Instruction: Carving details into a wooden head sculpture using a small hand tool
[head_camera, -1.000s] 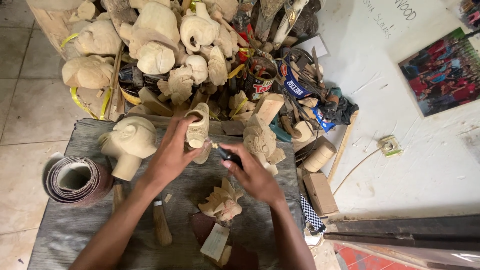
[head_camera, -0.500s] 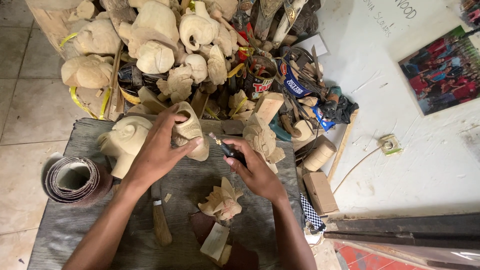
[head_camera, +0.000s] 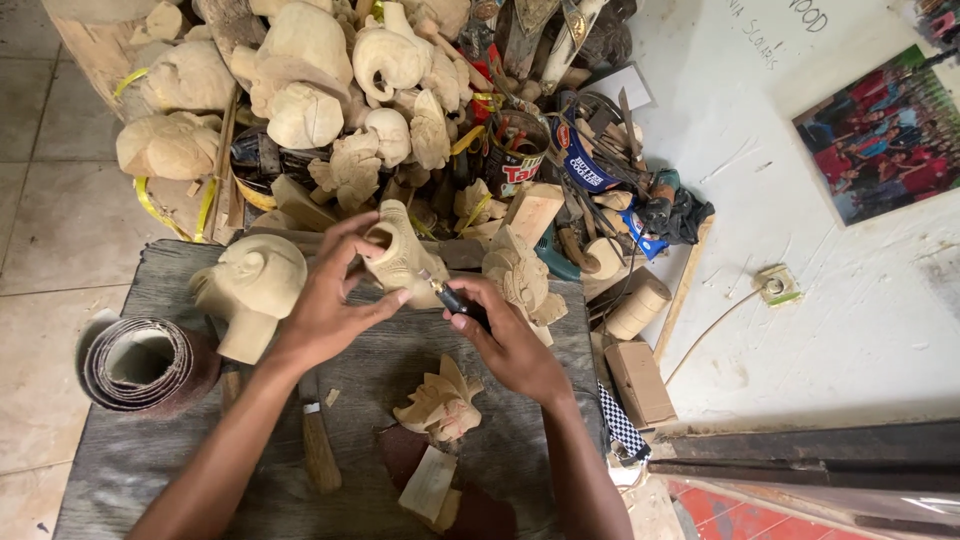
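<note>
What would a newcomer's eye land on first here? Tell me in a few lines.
First, the heap of pale unfinished wooden carvings piled at the top, behind the grey work board. Next, the centre: the left hand grips a small pale carving while the right hand holds a dark-handled tool against it. A roll of sandpaper lies at the left, and a carved head stands beside the left hand.

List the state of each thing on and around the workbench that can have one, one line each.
left hand: gripping the pale wooden carving, held upright
right hand: shut on a dark-handled tool, tip at the carving
sandpaper roll: coiled, lying on its side
wooden-handled tool: lying flat, untouched
small crested carving: resting on the bench, untouched
head-shaped carving: lying untouched beside the left hand
</note>
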